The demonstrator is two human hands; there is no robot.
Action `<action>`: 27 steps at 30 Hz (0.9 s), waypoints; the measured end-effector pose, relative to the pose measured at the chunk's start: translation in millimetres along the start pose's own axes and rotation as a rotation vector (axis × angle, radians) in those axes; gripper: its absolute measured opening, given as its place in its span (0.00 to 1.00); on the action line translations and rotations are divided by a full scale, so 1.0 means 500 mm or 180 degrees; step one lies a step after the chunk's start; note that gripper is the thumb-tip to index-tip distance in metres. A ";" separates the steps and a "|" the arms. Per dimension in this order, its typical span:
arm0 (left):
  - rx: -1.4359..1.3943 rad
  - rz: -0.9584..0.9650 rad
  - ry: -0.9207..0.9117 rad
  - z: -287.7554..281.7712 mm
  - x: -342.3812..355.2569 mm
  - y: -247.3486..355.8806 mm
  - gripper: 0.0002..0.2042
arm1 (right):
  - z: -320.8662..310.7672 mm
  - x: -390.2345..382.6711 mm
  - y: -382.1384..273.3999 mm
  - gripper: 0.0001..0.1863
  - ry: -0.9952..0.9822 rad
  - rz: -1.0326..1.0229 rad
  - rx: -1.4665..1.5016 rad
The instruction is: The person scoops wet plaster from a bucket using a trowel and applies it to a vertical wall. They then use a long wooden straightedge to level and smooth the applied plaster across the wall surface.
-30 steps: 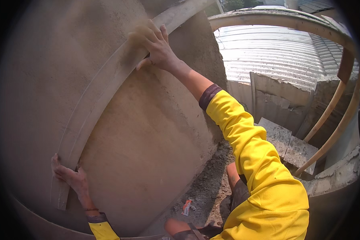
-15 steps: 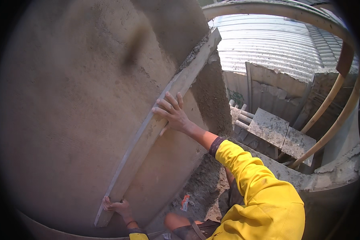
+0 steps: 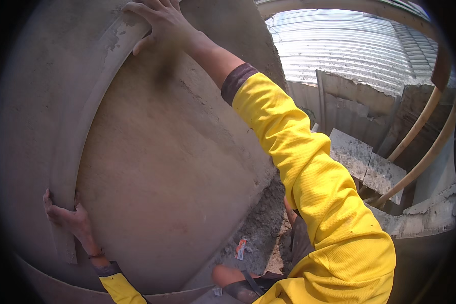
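Note:
A long, grey, dust-covered straightedge (image 3: 90,104) lies against the plastered wall (image 3: 157,137), running from top centre to lower left. My left hand (image 3: 75,221) grips it near its lower end, with fingers over the far edge and thumb on the near edge. Higher up, my right hand (image 3: 164,24) holds the straightedge across its width, thumb on the near side and fingers reaching over the other. The straightedge's upper end is hidden behind my right hand or out of the picture.
Rough mortar debris and a small orange-and-white wrapper (image 3: 240,249) lie by my leg at the wall's foot. To the right are concrete slabs (image 3: 345,150), curved-looking wooden poles (image 3: 420,124) and a corrugated metal roof (image 3: 339,48). A broken masonry ledge (image 3: 425,218) borders the right side.
Both hands have carried the straightedge leftward and up across the wall. My right arm is now stretched much farther up. The plaster formerly under the straightedge is uncovered.

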State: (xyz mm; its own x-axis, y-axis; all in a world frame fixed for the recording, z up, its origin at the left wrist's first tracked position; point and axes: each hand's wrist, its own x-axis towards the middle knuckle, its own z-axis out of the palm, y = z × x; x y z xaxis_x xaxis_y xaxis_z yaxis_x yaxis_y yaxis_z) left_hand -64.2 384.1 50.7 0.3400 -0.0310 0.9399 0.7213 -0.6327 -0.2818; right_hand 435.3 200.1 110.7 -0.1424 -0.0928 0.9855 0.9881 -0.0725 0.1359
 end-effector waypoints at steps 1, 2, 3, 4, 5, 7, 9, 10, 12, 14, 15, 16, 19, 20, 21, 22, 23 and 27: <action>-0.0017 0.0080 0.0038 0.003 -0.011 -0.008 0.42 | -0.002 -0.043 -0.019 0.60 -0.0058 0.0133 -0.0128; -0.0018 0.0053 -0.0054 0.003 -0.064 -0.008 0.42 | -0.003 -0.107 -0.044 0.61 -0.0083 0.0232 -0.0256; -0.0100 -0.0066 -0.0161 0.010 -0.123 -0.012 0.42 | -0.005 -0.181 -0.071 0.62 -0.0121 0.0417 -0.0132; 0.0033 0.0043 -0.0206 0.017 -0.189 -0.017 0.42 | -0.008 -0.269 -0.106 0.64 -0.0165 0.0561 -0.0004; -0.0020 -0.0037 -0.0325 0.021 -0.260 -0.023 0.42 | -0.007 -0.352 -0.139 0.67 -0.0371 0.0753 -0.0070; -0.0120 0.0030 -0.0462 0.026 -0.387 -0.030 0.41 | -0.014 -0.511 -0.210 0.67 -0.0508 0.0840 -0.0114; -0.0267 0.0051 -0.0575 0.018 -0.482 -0.022 0.40 | -0.026 -0.617 -0.276 0.67 -0.0604 0.0956 -0.0081; -0.0166 0.0009 -0.0689 0.016 -0.503 -0.017 0.40 | -0.033 -0.636 -0.290 0.66 -0.0417 0.0840 -0.0041; -0.0466 0.0021 -0.0584 0.001 -0.489 -0.008 0.40 | -0.047 -0.603 -0.292 0.66 -0.0551 0.0904 -0.0060; -0.0378 0.0005 -0.0527 0.007 -0.383 -0.017 0.42 | -0.060 -0.490 -0.251 0.65 -0.0383 0.0851 -0.0071; -0.0226 0.0067 -0.0510 0.009 -0.313 -0.021 0.43 | -0.061 -0.411 -0.215 0.65 -0.0181 0.0736 -0.0093; -0.0345 -0.0071 -0.0493 0.007 -0.231 -0.030 0.43 | -0.061 -0.330 -0.177 0.64 -0.0299 0.0760 -0.0082; -0.0085 -0.0008 -0.0137 -0.008 0.000 -0.031 0.42 | -0.025 -0.105 -0.057 0.61 -0.0147 0.0416 0.0211; 0.0015 0.0092 -0.0053 -0.019 0.056 -0.024 0.41 | -0.005 -0.042 -0.023 0.58 0.0042 0.0263 0.0181; -0.0024 0.0005 -0.0080 -0.029 0.101 -0.018 0.41 | 0.009 -0.015 -0.003 0.56 0.0443 -0.0014 0.0191; -0.0010 0.0069 -0.0043 -0.034 0.136 -0.012 0.41 | 0.023 -0.014 0.006 0.55 0.0237 0.0245 0.0131; -0.0014 0.0220 0.0045 -0.033 0.150 -0.002 0.40 | 0.035 -0.013 0.007 0.54 0.0257 0.0373 0.0114; -0.0327 -0.0020 -0.0202 -0.026 0.017 0.020 0.39 | 0.038 -0.110 -0.056 0.51 0.0601 0.0653 -0.0040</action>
State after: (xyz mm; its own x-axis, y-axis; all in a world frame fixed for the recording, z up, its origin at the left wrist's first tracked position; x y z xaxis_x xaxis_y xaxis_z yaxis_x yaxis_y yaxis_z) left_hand -62.2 367.5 58.4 0.3755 0.0200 0.9266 0.6589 -0.7089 -0.2517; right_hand 416.7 226.0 54.5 0.0510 -0.2902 0.9556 0.9967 -0.0453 -0.0670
